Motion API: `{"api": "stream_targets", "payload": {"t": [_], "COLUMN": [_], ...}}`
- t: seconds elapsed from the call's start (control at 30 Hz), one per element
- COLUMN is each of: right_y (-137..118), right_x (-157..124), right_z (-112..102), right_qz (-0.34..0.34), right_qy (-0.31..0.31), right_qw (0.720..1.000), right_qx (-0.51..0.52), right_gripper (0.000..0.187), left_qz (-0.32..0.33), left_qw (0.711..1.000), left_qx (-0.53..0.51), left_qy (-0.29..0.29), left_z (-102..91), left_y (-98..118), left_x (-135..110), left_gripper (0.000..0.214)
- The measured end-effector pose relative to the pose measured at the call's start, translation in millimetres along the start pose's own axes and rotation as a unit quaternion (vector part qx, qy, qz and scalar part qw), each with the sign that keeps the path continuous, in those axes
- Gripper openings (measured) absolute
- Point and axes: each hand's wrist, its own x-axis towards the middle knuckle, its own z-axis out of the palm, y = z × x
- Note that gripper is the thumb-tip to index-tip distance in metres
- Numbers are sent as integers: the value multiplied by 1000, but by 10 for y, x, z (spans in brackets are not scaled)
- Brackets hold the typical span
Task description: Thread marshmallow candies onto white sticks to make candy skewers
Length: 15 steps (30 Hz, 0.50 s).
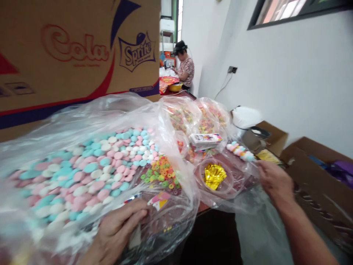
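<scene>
My right hand (pixel 277 182) is closed at the near end of a candy skewer (pixel 239 151) strung with pastel pieces, which points away to the left. My left hand (pixel 120 226) has thumb and fingers pressed together over the clear plastic; whatever they pinch is mostly hidden. Just beyond its fingertips is a small pink, yellow and white printed card (pixel 159 200). Pink, blue and white round candies (pixel 93 176) lie in a large clear plastic bag (pixel 176 147), beside ring-shaped candies (pixel 162 171). Gold twist ties (pixel 214 176) sit in a round clear tub (pixel 230 184).
A stack of printed cards (pixel 205 139) rests by bags of ring candies (pixel 208 117). A large cardboard box (pixel 79 84) stands at the back left. Open cartons (pixel 317 165) are on the right. Another person (pixel 186 68) works at the table's far end.
</scene>
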Motion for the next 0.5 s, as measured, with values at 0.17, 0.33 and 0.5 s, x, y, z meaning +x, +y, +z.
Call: {"api": "stream_targets", "payload": {"t": [0.17, 0.33, 0.5], "right_y": [-261, -942, -1289], "right_x": [-159, -160, -92], "right_z": [-405, -671, -635], "right_qz": [-15, -238, -349], "right_qy": [68, 44, 33], "right_qw": [976, 925, 889], "right_qx": [204, 294, 294], "right_gripper": [27, 18, 19], "left_qz": [-16, -23, -19], "left_qw": [991, 980, 970], "left_qx": [-109, -172, -204], "left_qy": [-72, -98, -128], "left_z": [-16, 4, -21], "left_y": [-20, -60, -28], "left_x": [-23, -46, -78], "left_gripper": [20, 19, 17]}}
